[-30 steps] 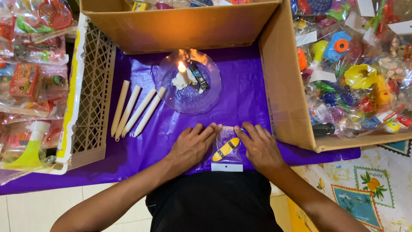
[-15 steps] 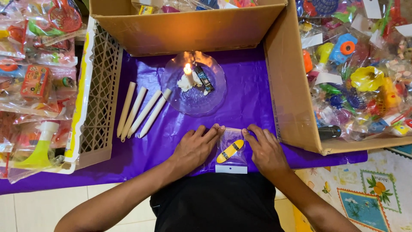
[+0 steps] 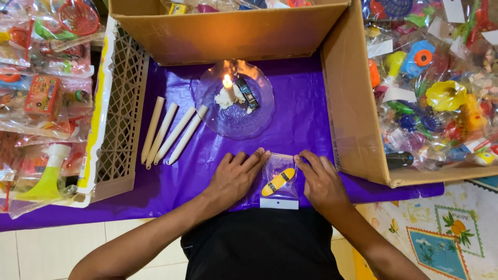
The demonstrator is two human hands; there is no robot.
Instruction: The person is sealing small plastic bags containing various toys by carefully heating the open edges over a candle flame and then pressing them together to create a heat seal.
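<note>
Left hand (image 3: 236, 176): one, flat, fingers spread, fingertips touching the packet's upper left edge.
Right hand (image 3: 321, 181): one, flat, fingers together, touching the packet's right edge.
Clear packet (image 3: 279, 181): one, lay on the purple desk (image 3: 306, 114) between both hands, holding one yellow toy.
Unlit candles (image 3: 171, 132): four.
Glass plate (image 3: 259, 111): one, carrying one lit candle (image 3: 228, 91).
Cardboard boxes (image 3: 228, 33): two.

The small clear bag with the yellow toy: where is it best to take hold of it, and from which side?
Probably the white card strip at the clear bag's near edge, pinched from the person's side. The bag lies flat, and the left hand and right hand press its top corners.
</note>
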